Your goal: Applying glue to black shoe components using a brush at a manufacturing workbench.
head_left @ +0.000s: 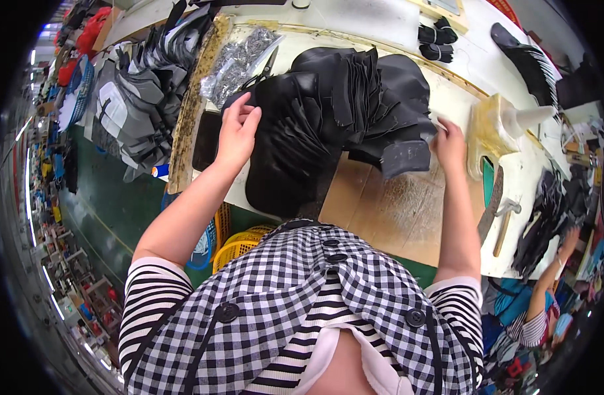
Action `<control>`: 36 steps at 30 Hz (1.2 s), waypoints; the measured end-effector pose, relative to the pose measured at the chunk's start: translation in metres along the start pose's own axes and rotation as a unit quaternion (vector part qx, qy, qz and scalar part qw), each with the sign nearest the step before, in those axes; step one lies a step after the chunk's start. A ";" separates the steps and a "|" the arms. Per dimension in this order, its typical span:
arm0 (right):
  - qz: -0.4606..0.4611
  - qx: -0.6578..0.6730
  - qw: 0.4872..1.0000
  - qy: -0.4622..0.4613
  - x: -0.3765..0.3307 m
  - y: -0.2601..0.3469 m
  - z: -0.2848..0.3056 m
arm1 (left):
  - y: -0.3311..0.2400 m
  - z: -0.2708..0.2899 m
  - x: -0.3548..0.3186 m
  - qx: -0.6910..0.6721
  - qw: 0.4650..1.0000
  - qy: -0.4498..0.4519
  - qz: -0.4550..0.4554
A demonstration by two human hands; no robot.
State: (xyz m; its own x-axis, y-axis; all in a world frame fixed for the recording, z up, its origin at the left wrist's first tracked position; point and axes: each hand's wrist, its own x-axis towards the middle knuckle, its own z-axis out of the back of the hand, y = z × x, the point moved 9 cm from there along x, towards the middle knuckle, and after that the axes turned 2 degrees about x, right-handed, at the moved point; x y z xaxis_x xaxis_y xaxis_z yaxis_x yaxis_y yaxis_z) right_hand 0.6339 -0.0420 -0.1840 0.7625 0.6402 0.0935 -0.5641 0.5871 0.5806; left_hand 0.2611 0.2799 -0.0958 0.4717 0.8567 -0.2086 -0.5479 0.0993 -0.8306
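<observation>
A large pile of black leather-like cut pieces [302,112] lies fanned out in overlapping layers on the table in front of me. My left hand [239,131] is at the pile's left edge, thumb and fingers apart, holding nothing. At the right edge is my right hand [450,146], its fingers curled together around a small pale tip that I cannot make out. One dark piece [406,158] sticks out from the pile's near right side, over a brown cardboard sheet [381,204] with a whitish, worn patch.
A yellowish glue container [493,128] stands right, near a hammer [506,227]. Scissors [265,69] and a clear bag of small parts [239,62] lie behind left. Grey cut pieces [140,99] are heaped left; yellow baskets [239,247] sit below. Another person's arm [549,276] reaches in right.
</observation>
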 end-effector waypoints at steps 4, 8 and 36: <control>-0.140 0.229 0.946 -0.180 -0.110 0.011 0.027 | -0.008 0.020 -0.027 0.062 0.967 -0.065 -0.237; -0.321 0.410 0.831 -0.194 -0.196 0.034 -0.013 | 0.050 0.019 -0.074 0.084 0.982 -0.033 -0.167; 0.075 0.232 0.933 0.263 -0.158 0.306 -0.135 | 0.080 0.000 -0.082 0.150 0.969 0.070 -0.184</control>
State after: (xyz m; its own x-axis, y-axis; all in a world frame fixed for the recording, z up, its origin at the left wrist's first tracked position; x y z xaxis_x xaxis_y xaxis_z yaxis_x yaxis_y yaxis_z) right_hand 0.2977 0.1033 -0.1300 0.3553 0.9247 -0.1368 -0.3607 0.2707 0.8925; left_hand 0.1786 0.2181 -0.1449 0.7504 0.6609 -0.0121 -0.4918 0.5460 -0.6783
